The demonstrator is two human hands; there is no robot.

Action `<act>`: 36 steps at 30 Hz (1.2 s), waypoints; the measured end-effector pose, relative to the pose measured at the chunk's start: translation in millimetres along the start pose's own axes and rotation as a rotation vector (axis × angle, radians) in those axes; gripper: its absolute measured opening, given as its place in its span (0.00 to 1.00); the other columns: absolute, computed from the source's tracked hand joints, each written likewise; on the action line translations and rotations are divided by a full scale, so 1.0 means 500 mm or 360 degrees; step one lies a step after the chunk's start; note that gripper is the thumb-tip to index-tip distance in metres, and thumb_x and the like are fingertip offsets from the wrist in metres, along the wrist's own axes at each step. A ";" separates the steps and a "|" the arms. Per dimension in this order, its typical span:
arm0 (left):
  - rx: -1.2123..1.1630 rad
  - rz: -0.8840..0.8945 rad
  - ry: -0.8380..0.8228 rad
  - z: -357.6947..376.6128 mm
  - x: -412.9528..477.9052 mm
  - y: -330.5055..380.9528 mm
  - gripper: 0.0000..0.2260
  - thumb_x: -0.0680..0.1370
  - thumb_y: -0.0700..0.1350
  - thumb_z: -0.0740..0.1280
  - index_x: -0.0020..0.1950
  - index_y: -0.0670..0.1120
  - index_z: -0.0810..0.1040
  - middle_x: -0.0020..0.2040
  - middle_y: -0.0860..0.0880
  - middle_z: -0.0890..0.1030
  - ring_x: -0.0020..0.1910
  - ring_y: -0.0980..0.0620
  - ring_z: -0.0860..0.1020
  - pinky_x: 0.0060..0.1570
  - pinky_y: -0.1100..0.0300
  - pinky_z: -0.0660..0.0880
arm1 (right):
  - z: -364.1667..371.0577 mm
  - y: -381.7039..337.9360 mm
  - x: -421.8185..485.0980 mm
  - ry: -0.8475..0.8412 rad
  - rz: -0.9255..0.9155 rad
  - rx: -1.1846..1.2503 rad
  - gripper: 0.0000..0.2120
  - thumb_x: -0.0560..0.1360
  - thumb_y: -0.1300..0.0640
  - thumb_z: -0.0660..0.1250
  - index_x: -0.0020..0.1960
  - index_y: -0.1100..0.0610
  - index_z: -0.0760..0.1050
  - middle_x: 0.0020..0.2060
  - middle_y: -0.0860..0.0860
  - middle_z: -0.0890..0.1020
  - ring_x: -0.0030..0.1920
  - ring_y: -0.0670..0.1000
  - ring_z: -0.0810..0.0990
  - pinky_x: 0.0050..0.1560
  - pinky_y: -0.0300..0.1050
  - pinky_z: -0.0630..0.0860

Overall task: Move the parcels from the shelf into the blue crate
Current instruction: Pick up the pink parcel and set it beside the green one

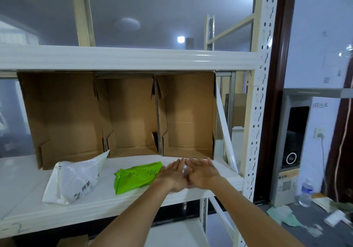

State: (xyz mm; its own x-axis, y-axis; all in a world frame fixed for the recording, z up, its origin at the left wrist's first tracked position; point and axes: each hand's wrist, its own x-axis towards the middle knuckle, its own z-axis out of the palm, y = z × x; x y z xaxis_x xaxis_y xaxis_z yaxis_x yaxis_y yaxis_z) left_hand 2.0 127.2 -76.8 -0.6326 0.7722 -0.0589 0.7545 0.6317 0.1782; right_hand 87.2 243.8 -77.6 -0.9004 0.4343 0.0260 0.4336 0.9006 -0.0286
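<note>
On the white shelf board (28,185) lie a white plastic mailer parcel (74,181) at the left and a bright green parcel (136,176) with handwriting in the middle. My left hand (174,176) lies flat with fingers stretched, its edge touching the green parcel's right end. My right hand (203,172) lies flat right beside it, thumbs almost meeting. A pale blurred patch shows between the hands; I cannot tell what it is. No blue crate is in view.
Three cardboard boxes lie on their sides at the back of the shelf, open towards me (68,120) (131,116) (188,116). The shelf's perforated white upright (257,113) stands at the right. A water bottle (306,192) and papers lie on the floor beyond.
</note>
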 end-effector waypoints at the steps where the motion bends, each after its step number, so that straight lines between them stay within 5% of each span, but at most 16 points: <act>1: -0.0001 0.0002 -0.0003 -0.001 -0.001 -0.001 0.30 0.83 0.58 0.45 0.83 0.52 0.39 0.83 0.52 0.43 0.82 0.52 0.45 0.79 0.45 0.44 | 0.008 -0.006 0.003 -0.0029 -0.0023 0.0046 0.32 0.80 0.39 0.44 0.82 0.45 0.45 0.82 0.45 0.51 0.81 0.51 0.46 0.78 0.59 0.39; 11: -0.0064 0.0007 -0.0211 -0.027 -0.020 -0.011 0.37 0.80 0.65 0.54 0.82 0.58 0.38 0.82 0.54 0.37 0.81 0.54 0.37 0.78 0.46 0.39 | 0.021 0.050 -0.018 -0.0169 0.0318 0.0154 0.30 0.81 0.40 0.41 0.82 0.43 0.44 0.82 0.45 0.45 0.82 0.51 0.43 0.78 0.61 0.36; 16: -0.0195 -0.0136 -0.0159 -0.030 -0.017 -0.013 0.40 0.77 0.70 0.53 0.82 0.57 0.37 0.82 0.49 0.34 0.81 0.43 0.37 0.78 0.43 0.42 | 0.002 0.066 -0.033 -0.0048 0.0502 0.0075 0.35 0.77 0.37 0.50 0.81 0.48 0.50 0.80 0.49 0.58 0.81 0.55 0.52 0.78 0.63 0.41; 18: -0.0396 -0.0226 0.0050 -0.031 -0.016 -0.002 0.37 0.81 0.64 0.53 0.83 0.51 0.42 0.83 0.43 0.46 0.81 0.38 0.48 0.77 0.44 0.52 | -0.006 0.065 -0.038 0.0160 0.0530 0.0192 0.36 0.75 0.40 0.55 0.81 0.51 0.54 0.75 0.51 0.69 0.77 0.57 0.61 0.78 0.61 0.51; 21: -0.0578 -0.0252 0.0370 -0.031 -0.014 0.016 0.28 0.82 0.47 0.58 0.80 0.42 0.55 0.72 0.38 0.72 0.71 0.40 0.71 0.67 0.50 0.68 | -0.010 0.067 -0.033 0.0325 0.0626 0.0644 0.32 0.74 0.45 0.61 0.76 0.52 0.62 0.63 0.51 0.81 0.67 0.57 0.75 0.68 0.55 0.70; 28: -0.1324 -0.0393 0.0741 -0.041 -0.022 0.018 0.25 0.74 0.30 0.64 0.70 0.47 0.72 0.66 0.46 0.77 0.64 0.45 0.77 0.61 0.56 0.75 | -0.018 0.045 -0.032 0.0643 0.0693 0.1331 0.24 0.79 0.58 0.63 0.73 0.58 0.65 0.49 0.54 0.79 0.48 0.55 0.78 0.49 0.48 0.74; 32: -0.1391 -0.0456 0.0973 -0.080 -0.042 -0.034 0.22 0.72 0.30 0.65 0.61 0.48 0.77 0.59 0.47 0.82 0.59 0.46 0.80 0.56 0.58 0.77 | -0.049 -0.017 -0.015 0.0705 0.0571 0.1496 0.29 0.79 0.55 0.66 0.77 0.57 0.60 0.62 0.59 0.79 0.61 0.61 0.78 0.60 0.52 0.74; 36: -0.1206 -0.0695 0.1132 -0.132 -0.087 -0.140 0.18 0.73 0.31 0.66 0.57 0.49 0.81 0.56 0.50 0.83 0.59 0.47 0.80 0.52 0.59 0.75 | -0.075 -0.131 0.023 0.0622 0.0275 0.1631 0.30 0.76 0.51 0.72 0.76 0.53 0.66 0.68 0.56 0.72 0.65 0.58 0.76 0.62 0.48 0.75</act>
State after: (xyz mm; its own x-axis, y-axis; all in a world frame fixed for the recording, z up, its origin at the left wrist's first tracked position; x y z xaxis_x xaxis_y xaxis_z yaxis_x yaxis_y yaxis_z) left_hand -34.8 44.8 -22.0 -0.9550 0.1275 0.2678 0.2964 0.4470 0.8440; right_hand 49.9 190.6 -37.8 -0.6792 0.6899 0.2504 0.1547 0.4680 -0.8701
